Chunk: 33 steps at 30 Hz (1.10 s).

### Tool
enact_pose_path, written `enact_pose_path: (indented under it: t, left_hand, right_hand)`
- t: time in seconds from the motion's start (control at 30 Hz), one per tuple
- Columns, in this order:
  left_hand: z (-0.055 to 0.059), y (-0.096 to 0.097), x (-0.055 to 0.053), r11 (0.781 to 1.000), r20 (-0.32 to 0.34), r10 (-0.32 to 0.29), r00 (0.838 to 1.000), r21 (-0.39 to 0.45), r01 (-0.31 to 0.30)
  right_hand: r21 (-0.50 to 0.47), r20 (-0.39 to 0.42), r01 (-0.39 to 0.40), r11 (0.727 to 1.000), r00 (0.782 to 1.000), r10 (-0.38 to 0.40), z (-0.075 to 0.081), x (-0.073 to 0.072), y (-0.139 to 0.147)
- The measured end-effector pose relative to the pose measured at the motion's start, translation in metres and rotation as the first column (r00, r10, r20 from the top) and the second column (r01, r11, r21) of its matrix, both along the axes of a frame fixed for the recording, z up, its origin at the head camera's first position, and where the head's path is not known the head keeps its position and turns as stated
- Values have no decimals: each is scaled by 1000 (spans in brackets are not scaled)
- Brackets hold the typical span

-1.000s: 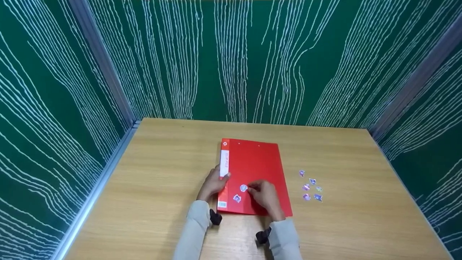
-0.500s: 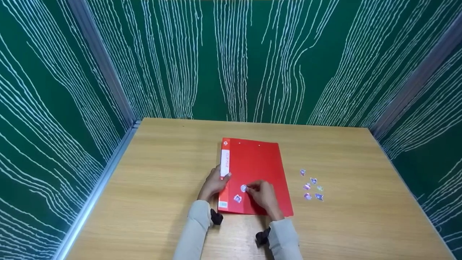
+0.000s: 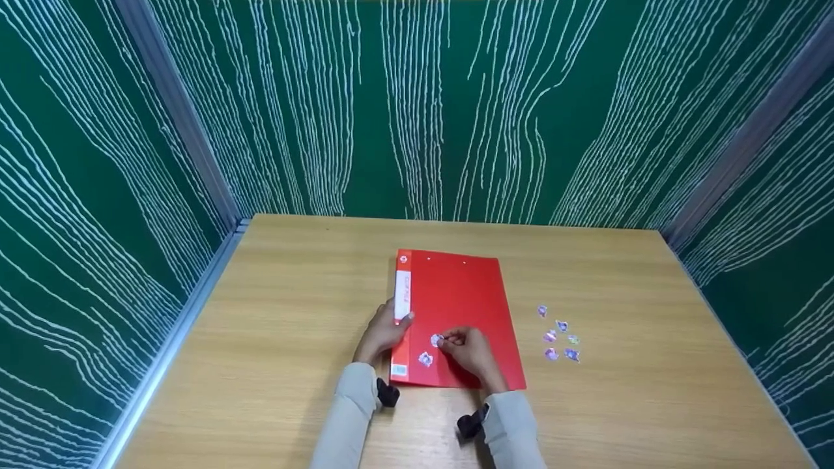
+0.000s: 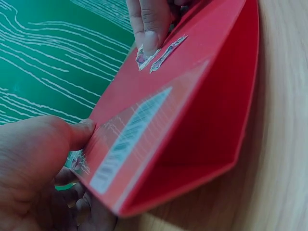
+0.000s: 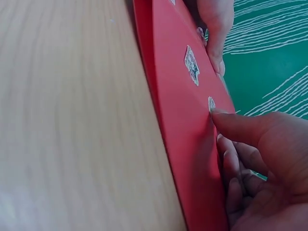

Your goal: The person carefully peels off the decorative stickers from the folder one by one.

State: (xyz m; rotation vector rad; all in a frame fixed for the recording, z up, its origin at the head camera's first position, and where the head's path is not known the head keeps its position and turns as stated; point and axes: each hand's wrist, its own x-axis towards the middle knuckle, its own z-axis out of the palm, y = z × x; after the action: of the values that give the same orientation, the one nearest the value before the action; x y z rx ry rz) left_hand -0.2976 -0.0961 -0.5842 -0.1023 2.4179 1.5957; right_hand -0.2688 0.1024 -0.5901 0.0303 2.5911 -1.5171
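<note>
A red folder (image 3: 456,293) with a clear-covered spine lies on the table. My left hand (image 3: 382,332) grips its spine edge, thumb (image 4: 82,134) on the cover and the other fingers curled round the spine side. Over the lower cover, my right hand (image 3: 474,352) pinches a small pale sticker (image 3: 436,340) by its right edge between thumb (image 5: 231,122) and forefinger. The sticker is at the cover's surface; whether it lies fully flat I cannot tell. Just below and left of it, a second sticker (image 3: 425,359) sits flat on the cover, nearer the spine.
Several loose purple and pink stickers (image 3: 551,336) lie on the wooden table (image 3: 625,404) to the right of the folder. Green walls (image 3: 371,130) with white wavy lines stand behind the table and at both sides. The folder's lower edge gapes slightly in the left wrist view.
The right fingertips have shifted slightly left and cover more of the sticker's right edge. My left hand keeps its grip on the folder. The whole head view has drifted a little.
</note>
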Motion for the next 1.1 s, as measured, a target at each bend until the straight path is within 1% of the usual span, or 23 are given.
enact_pose_path:
  t: [0.07,0.17,0.23,0.3,0.43,0.6,0.73,0.83,0.9,0.97,1.03,1.07,1.1]
  left_hand:
    - [0,0,0,1000,-11,-1,1000,-17,1]
    - [0,0,-1,998,-85,-30,996,-59,25]
    - [0,0,-1,998,-107,-38,993,-61,31]
    - [0,-1,-1,998,-116,-40,992,-57,34]
    - [0,-1,1,1000,-59,-16,998,-23,15]
    - [1,0,2,1000,-30,-11,999,0,11]
    - [0,0,2,1000,-31,-13,999,11,13]
    - [-1,0,2,1000,-35,-14,999,5,14]
    - [-1,0,2,1000,-30,-12,999,4,12]
    - [0,0,2,1000,-14,-5,1000,19,5]
    - [-1,0,1,1000,-6,-2,1000,24,2]
    - [-1,-1,1,1000,-9,-3,1000,22,3]
    - [-2,-1,1,1000,-27,-8,1000,8,8]
  right_hand:
    - [-6,3,1,1000,1000,-1,-1,0,0]
    - [-13,-19,1,1000,1000,-1,-3,-1,0]
    - [-18,-34,-1,1000,999,0,-4,-2,0]
    - [-22,-40,-3,1000,999,2,-4,-3,0]
    - [-29,-20,-5,1000,1000,4,-4,-3,0]
    - [-33,-17,1,999,1000,-2,-5,-4,-1]
    - [-27,-17,2,1000,1000,-2,-5,-3,-1]
    - [-16,-35,-5,1000,999,4,-8,-2,-1]
    - [-12,-44,-5,1000,999,4,-9,-1,-1]
    - [-10,-65,-10,1000,998,9,-10,-1,-2]
    - [-17,-59,-3,1000,998,2,-11,0,-2]
    - [-16,-57,0,1000,998,-1,-11,1,-2]
    - [-14,-64,-1,1000,998,0,-11,1,-2]
